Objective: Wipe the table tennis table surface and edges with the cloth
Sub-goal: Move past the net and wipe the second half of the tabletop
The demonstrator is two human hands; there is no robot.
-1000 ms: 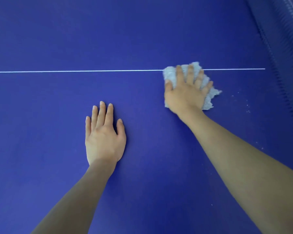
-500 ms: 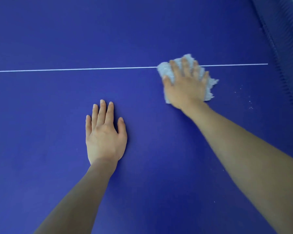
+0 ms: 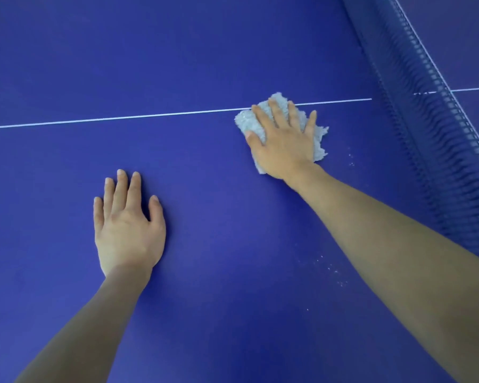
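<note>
The right hand (image 3: 284,143) lay flat on the cloth (image 3: 319,139), fingers straight and spread, pressing it to the table (image 3: 205,313) — the cloth sat across the white line (image 3: 122,118), near the net (image 3: 437,134). The left hand (image 3: 127,225) rested palm down on the bare surface, fingers straight, holding nothing — well apart from the cloth. White specks (image 3: 336,272) dotted the table by the right forearm.

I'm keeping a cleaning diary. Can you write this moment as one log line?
right hand: flat on cloth, over white line | left hand: flat on table | white specks on table
</note>
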